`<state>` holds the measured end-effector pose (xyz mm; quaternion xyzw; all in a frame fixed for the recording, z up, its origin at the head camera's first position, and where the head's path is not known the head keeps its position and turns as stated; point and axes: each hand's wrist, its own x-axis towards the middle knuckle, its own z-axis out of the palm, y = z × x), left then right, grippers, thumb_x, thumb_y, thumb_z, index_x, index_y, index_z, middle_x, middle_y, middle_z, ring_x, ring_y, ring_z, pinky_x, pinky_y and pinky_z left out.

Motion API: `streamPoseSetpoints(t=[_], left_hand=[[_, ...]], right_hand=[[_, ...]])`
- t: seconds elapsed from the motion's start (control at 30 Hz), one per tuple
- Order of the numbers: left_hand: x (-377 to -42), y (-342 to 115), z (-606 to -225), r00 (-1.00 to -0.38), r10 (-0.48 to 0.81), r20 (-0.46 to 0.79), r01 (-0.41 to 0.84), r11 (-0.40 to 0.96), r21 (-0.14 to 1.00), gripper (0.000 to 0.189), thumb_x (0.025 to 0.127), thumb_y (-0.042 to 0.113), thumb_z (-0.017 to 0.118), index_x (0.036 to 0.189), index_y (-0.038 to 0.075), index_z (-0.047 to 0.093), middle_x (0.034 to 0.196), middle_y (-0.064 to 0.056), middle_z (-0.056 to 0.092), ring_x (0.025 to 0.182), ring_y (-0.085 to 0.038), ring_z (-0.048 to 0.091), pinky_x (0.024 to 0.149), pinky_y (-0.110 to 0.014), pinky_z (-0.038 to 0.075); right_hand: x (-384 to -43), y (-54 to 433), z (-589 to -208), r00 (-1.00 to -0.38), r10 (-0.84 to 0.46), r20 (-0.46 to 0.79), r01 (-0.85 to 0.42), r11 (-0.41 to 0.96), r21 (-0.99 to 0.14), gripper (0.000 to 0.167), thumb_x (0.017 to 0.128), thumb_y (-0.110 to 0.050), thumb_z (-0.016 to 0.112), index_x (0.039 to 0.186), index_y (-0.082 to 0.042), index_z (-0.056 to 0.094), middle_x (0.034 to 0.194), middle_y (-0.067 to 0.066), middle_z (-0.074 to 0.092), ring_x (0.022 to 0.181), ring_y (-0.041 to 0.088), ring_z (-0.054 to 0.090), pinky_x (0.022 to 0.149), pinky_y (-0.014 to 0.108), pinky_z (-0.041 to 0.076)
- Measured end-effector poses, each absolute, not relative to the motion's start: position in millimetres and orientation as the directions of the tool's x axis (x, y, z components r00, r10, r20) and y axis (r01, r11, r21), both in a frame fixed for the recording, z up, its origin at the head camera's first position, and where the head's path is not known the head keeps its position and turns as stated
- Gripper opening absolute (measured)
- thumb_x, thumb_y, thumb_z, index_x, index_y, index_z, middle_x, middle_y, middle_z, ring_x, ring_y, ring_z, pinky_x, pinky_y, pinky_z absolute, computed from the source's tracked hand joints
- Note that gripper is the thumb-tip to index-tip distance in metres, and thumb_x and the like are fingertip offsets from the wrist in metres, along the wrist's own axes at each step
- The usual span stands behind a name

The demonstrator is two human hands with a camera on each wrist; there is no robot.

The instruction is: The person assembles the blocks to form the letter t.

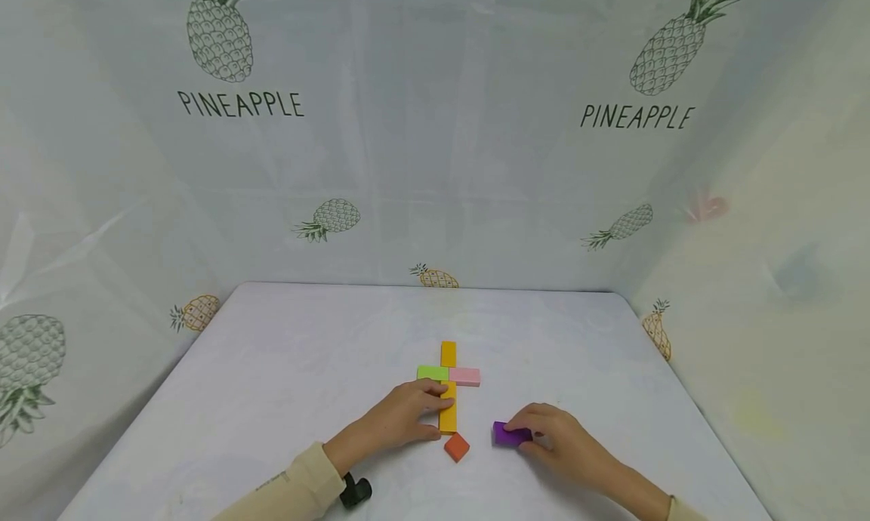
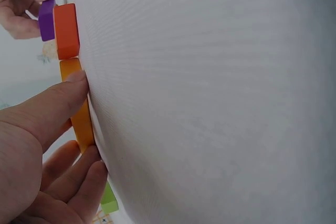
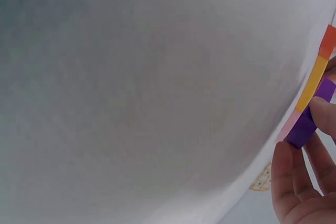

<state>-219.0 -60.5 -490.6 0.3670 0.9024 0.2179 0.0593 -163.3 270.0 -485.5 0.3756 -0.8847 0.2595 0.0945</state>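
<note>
The left hand (image 1: 408, 414) holds the near yellow block (image 1: 448, 421), its thumb at the near end and its other fingers towards the far end. In the left wrist view the thumb lies along this yellow block (image 2: 82, 124). At the block's near end sits an orange-red block (image 1: 457, 447), turned cornerwise in the head view. To the right, the right hand (image 1: 553, 442) pinches a purple block (image 1: 506, 435) between thumb and fingers. Beyond the left hand, a green block (image 1: 432, 372) and a pink block (image 1: 465, 377) lie side by side, with another yellow block (image 1: 448, 353) behind them.
The blocks lie on a white-covered table (image 1: 306, 347). A curtain (image 1: 435, 143) printed with pineapples hangs behind the table and along its sides. By the left sleeve (image 1: 292, 487) a small black object (image 1: 356, 491) shows at the wrist.
</note>
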Motion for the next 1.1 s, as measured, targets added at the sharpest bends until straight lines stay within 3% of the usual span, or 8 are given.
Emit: streamPoseSetpoints(t=[0.63,1.1], left_hand=[[-219.4,-61.4,-492.8,-0.721,0.69,0.06,0.639,0.629,0.442,0.056,0.092,0.03,0.086,0.143,0.016,0.068,0.152,-0.001,0.06,0.138,-0.021,0.057,0.116,-0.042,0.048],[-217.6,-61.7,-488.2,-0.724,0.688,0.051,0.632,0.632,0.45,0.055,0.093,0.029,0.085,0.143,0.016,0.068,0.153,-0.001,0.06,0.139,-0.021,0.056,0.117,-0.043,0.047]], right_hand=[[-154.8,252.2,-485.9,-0.71,-0.664,0.235,-0.688,0.583,-0.433,0.035,0.09,-0.005,0.084,0.118,-0.024,0.077,0.119,-0.013,0.072,0.108,0.009,0.068,0.091,0.031,0.061],[-152.1,243.8,-486.0,-0.688,-0.695,0.208,-0.703,0.568,-0.428,0.036,0.09,-0.007,0.084,0.12,-0.025,0.076,0.118,-0.013,0.071,0.109,0.009,0.068,0.092,0.031,0.061]])
